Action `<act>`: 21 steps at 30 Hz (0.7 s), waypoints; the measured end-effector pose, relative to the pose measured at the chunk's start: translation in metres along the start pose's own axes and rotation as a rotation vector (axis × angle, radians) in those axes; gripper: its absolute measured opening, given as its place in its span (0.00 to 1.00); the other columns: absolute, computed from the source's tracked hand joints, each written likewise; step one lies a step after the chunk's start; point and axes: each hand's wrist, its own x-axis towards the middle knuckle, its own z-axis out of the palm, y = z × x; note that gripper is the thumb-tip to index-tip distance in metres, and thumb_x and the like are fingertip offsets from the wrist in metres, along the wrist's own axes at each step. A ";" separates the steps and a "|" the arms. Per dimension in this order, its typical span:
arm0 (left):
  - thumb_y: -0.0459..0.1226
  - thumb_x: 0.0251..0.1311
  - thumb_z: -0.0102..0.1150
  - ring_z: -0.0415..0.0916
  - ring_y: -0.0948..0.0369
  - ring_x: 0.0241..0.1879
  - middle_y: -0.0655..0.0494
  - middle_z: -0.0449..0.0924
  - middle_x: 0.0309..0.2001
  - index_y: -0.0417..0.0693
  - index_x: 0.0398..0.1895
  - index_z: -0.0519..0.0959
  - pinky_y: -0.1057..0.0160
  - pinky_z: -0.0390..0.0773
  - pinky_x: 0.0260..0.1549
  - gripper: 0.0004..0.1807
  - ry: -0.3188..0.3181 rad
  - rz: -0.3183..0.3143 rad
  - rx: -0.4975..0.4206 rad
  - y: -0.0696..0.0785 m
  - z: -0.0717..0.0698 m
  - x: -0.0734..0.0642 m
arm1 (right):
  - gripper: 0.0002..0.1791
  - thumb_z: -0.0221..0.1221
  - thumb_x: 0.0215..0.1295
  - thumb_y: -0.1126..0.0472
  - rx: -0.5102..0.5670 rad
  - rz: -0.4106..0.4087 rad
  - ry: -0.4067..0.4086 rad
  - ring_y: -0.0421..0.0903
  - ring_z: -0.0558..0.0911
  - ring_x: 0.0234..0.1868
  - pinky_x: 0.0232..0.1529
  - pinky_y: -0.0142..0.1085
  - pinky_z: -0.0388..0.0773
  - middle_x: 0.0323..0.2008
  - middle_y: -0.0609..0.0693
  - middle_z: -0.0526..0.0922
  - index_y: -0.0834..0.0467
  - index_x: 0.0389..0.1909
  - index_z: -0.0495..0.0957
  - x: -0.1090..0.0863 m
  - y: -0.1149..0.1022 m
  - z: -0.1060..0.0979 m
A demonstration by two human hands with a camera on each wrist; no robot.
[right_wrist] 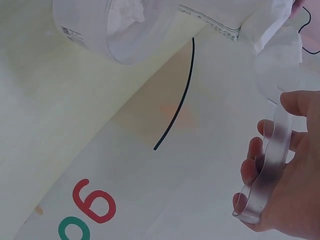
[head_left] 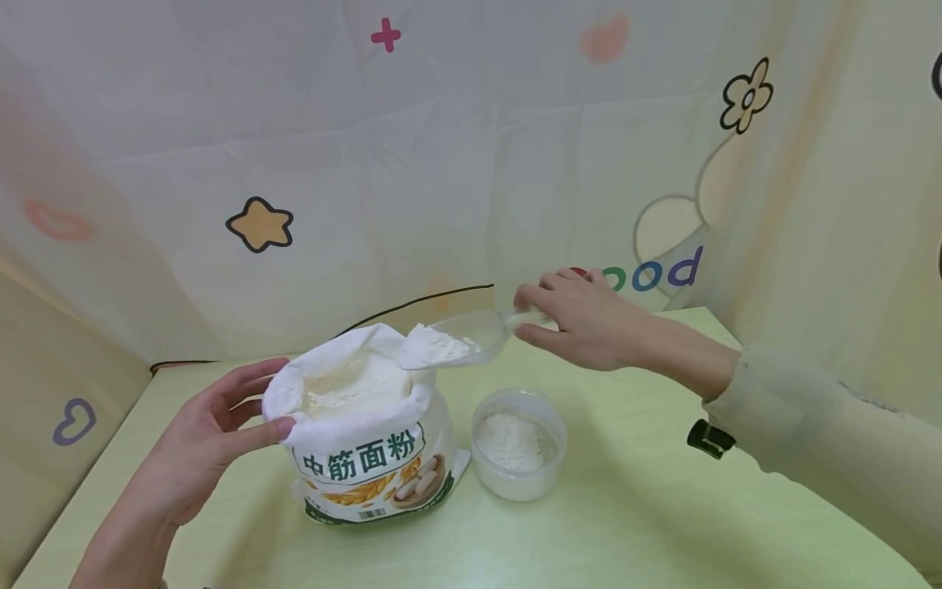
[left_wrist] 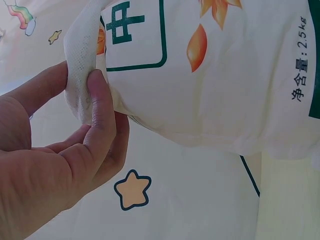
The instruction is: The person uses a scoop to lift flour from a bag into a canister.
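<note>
A white flour bag (head_left: 434,409) with its top rolled down stands on the table, loose flour (head_left: 361,388) showing inside. At its left, my left hand (head_left: 213,425) grips the folded rim between thumb and fingers; the left wrist view shows the same rim (left_wrist: 80,75) pinched. My right hand (head_left: 581,323) holds a clear plastic scoop (head_left: 489,331) by its handle (right_wrist: 272,165). Flour (head_left: 436,345) is heaped in the scoop, whose front edge overlaps the bag's right rim. Below the scoop, a clear round tub (head_left: 518,487) contains some flour (head_left: 509,440).
The pale green table (head_left: 633,507) extends to the right and in front of the tub. A printed curtain (head_left: 471,180) hangs directly behind the table and along both sides. A dark device (head_left: 710,439) is strapped at the right sleeve.
</note>
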 end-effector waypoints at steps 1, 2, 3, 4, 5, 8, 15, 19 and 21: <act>0.26 0.64 0.67 0.80 0.59 0.54 0.53 0.73 0.64 0.45 0.74 0.67 0.67 0.79 0.49 0.35 0.000 0.001 -0.001 0.000 0.000 0.000 | 0.19 0.53 0.78 0.46 0.000 0.003 0.001 0.51 0.73 0.46 0.53 0.57 0.63 0.44 0.49 0.78 0.53 0.57 0.78 -0.001 0.001 0.000; 0.26 0.64 0.67 0.80 0.59 0.54 0.53 0.73 0.63 0.45 0.74 0.67 0.67 0.79 0.49 0.35 -0.001 0.003 -0.001 0.000 0.000 0.000 | 0.18 0.53 0.78 0.46 0.000 0.003 0.003 0.51 0.73 0.46 0.50 0.55 0.64 0.44 0.49 0.78 0.53 0.57 0.78 -0.003 0.002 0.000; 0.26 0.64 0.67 0.80 0.59 0.54 0.53 0.73 0.63 0.45 0.74 0.67 0.67 0.79 0.49 0.35 -0.001 0.005 -0.002 0.000 0.000 0.000 | 0.18 0.53 0.78 0.46 0.000 0.003 0.006 0.50 0.72 0.45 0.49 0.54 0.64 0.43 0.49 0.78 0.53 0.57 0.78 -0.004 0.002 0.000; 0.26 0.64 0.67 0.80 0.59 0.54 0.53 0.73 0.63 0.45 0.74 0.68 0.67 0.79 0.49 0.35 -0.001 0.006 -0.003 0.000 0.000 0.000 | 0.18 0.53 0.78 0.46 -0.005 0.006 0.006 0.50 0.72 0.45 0.48 0.53 0.64 0.43 0.48 0.78 0.53 0.57 0.78 -0.005 0.003 0.000; 0.26 0.64 0.67 0.80 0.59 0.54 0.52 0.73 0.63 0.45 0.74 0.68 0.67 0.79 0.49 0.35 -0.002 0.007 -0.005 0.000 -0.001 0.000 | 0.18 0.54 0.77 0.46 -0.006 0.009 0.007 0.50 0.72 0.45 0.47 0.53 0.63 0.43 0.48 0.78 0.53 0.57 0.78 -0.006 0.004 0.000; 0.26 0.64 0.67 0.80 0.59 0.53 0.52 0.73 0.63 0.45 0.73 0.68 0.67 0.79 0.49 0.35 -0.002 0.007 -0.009 0.000 -0.001 0.000 | 0.19 0.53 0.77 0.45 -0.012 0.021 0.004 0.50 0.73 0.48 0.48 0.54 0.64 0.44 0.48 0.78 0.52 0.57 0.78 -0.009 0.006 -0.001; 0.26 0.64 0.67 0.80 0.59 0.53 0.53 0.73 0.63 0.46 0.74 0.68 0.67 0.79 0.49 0.35 -0.002 -0.005 0.004 0.000 -0.001 0.001 | 0.18 0.54 0.77 0.46 -0.018 0.036 0.015 0.50 0.74 0.49 0.54 0.59 0.64 0.47 0.50 0.78 0.53 0.57 0.78 -0.015 0.014 0.001; 0.27 0.64 0.67 0.80 0.59 0.53 0.53 0.73 0.63 0.46 0.74 0.68 0.67 0.79 0.49 0.35 -0.001 -0.005 0.005 0.000 -0.001 0.001 | 0.19 0.53 0.78 0.46 -0.022 0.039 0.026 0.50 0.74 0.49 0.54 0.60 0.64 0.48 0.51 0.78 0.54 0.58 0.78 -0.020 0.018 0.001; 0.26 0.64 0.67 0.80 0.59 0.53 0.53 0.73 0.63 0.46 0.74 0.68 0.67 0.79 0.49 0.35 -0.001 -0.004 0.002 0.000 0.000 0.001 | 0.20 0.53 0.78 0.46 -0.024 0.046 0.027 0.51 0.74 0.50 0.53 0.59 0.64 0.49 0.51 0.78 0.53 0.59 0.77 -0.022 0.019 0.002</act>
